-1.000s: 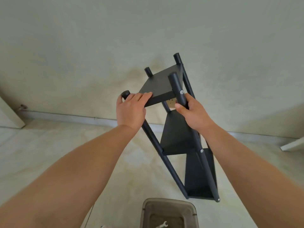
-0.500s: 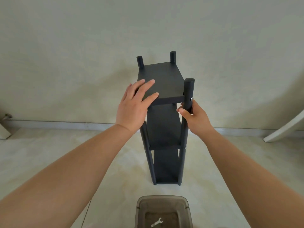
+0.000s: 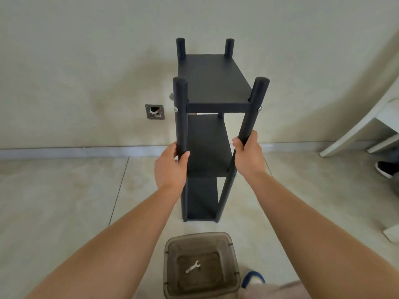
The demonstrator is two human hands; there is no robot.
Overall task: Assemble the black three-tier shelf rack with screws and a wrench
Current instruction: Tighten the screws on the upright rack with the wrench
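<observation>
The black three-tier shelf rack (image 3: 211, 83) stands upright on the tiled floor, close to the wall, with all three shelves fixed between four round posts. Silver screw heads show on the two near posts just below the top shelf. My left hand (image 3: 171, 167) grips the near left post between the top and middle shelves. My right hand (image 3: 248, 154) grips the near right post at about the same height. A small silver wrench (image 3: 192, 266) lies inside the translucent grey plastic bin (image 3: 168, 253) on the floor in front of the rack.
The wall behind carries a small square metal opening (image 3: 154, 111) left of the rack. A white furniture frame (image 3: 367, 126) leans at the right, with a black shoe (image 3: 386, 169) under it. A blue-and-white shoe (image 3: 252, 279) shows beside the bin.
The rack went from tilted in the air to standing upright on the floor. My left hand left the top shelf for the near left post; my right hand slid lower on the right post.
</observation>
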